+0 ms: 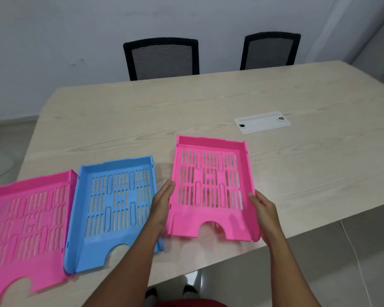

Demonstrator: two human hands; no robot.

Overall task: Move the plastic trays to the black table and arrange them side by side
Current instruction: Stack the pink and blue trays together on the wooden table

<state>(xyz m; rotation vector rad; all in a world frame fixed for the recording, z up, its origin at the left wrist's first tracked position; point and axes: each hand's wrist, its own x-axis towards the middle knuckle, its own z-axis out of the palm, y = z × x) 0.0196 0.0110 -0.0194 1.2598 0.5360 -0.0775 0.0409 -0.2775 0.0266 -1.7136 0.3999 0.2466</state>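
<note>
Item: pink tray (208, 191), slotted plastic, over the pale table (275, 165), right of the blue tray (118, 209). My left hand (162, 202) and right hand (262, 209) clamp its side walls. Likely light, stiff, slightly slick; walls give best purchase.
</note>
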